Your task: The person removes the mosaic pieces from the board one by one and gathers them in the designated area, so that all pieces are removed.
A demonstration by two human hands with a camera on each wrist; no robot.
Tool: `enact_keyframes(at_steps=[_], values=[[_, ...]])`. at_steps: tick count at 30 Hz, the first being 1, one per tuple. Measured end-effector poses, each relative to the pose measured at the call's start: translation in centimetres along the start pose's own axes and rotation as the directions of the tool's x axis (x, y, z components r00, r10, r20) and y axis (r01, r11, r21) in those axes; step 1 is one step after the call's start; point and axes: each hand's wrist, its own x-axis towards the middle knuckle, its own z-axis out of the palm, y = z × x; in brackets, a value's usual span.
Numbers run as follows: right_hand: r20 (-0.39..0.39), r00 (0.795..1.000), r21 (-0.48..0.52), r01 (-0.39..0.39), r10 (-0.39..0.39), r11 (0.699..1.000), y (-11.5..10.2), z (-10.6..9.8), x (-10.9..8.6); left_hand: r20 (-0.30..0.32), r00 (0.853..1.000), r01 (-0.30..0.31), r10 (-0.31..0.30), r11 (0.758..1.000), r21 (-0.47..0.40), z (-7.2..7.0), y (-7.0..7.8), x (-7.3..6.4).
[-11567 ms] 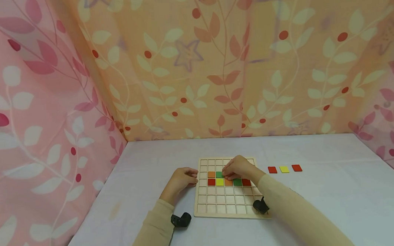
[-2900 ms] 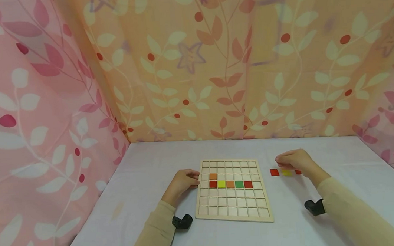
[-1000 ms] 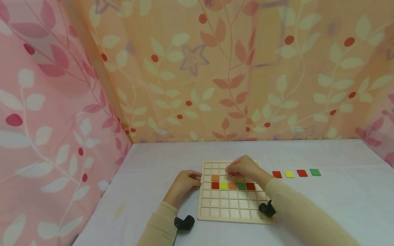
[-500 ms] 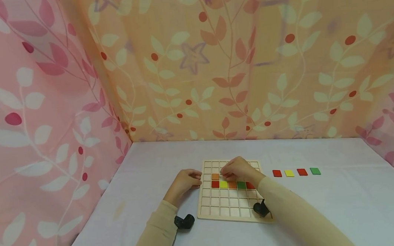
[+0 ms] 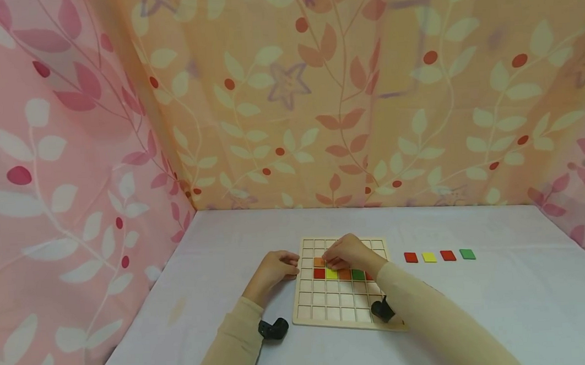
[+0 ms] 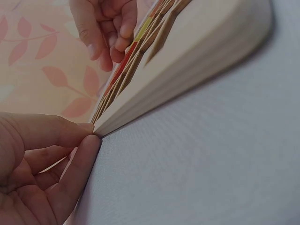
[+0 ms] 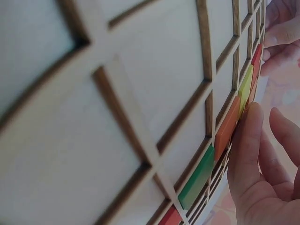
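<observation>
A light wooden grid board (image 5: pixel 319 313) lies on the table. My left hand (image 5: pixel 273 273) pinches its left edge between thumb and finger, as the left wrist view shows. One board row holds red (image 5: pixel 319 273), yellow (image 5: pixel 331 274), orange (image 5: pixel 344 274) and green (image 5: pixel 358 275) tiles, then a red tile partly behind my right wrist. Behind the first red tile sits another orange tile (image 5: pixel 319 262). My right hand (image 5: pixel 351 253) hovers at that tile's right side, fingertips close to it. In the right wrist view its thumb and fingers (image 7: pixel 253 126) stand apart, with no tile visible between them.
Right of the board a loose row of tiles lies on the white cloth (image 5: pixel 502 304): red (image 5: pixel 410 258), yellow (image 5: pixel 429 257), red (image 5: pixel 447 256) and green (image 5: pixel 467 254). Each wrist carries a black camera (image 5: pixel 274 329). Patterned curtains (image 5: pixel 291 149) enclose the table's back and sides.
The green tile beside the upper orange one has left the board; a green tile now ends the loose row. My right hand has come back over the board and shifted left. The left hand stays.
</observation>
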Motion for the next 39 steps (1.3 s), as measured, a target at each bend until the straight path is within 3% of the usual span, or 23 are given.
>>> enact_keyframes(at_steps=[15,29,39], values=[[-0.004,1.000,-0.051,0.024,-0.024,0.998,-0.01,0.32,0.16,0.017,1.000,-0.002,0.002,1.000,0.013,-0.25,-0.08,0.03],[-0.061,0.998,-0.054,0.006,-0.009,0.999,0.06,0.72,0.47,0.004,1.000,0.003,-0.003,1.000,0.025,-0.12,-0.04,-0.02],[-0.115,0.993,-0.050,0.008,-0.013,0.999,-0.01,0.96,0.60,0.017,1.000,-0.012,0.012,1.000,-0.019,-0.14,-0.07,-0.02]])
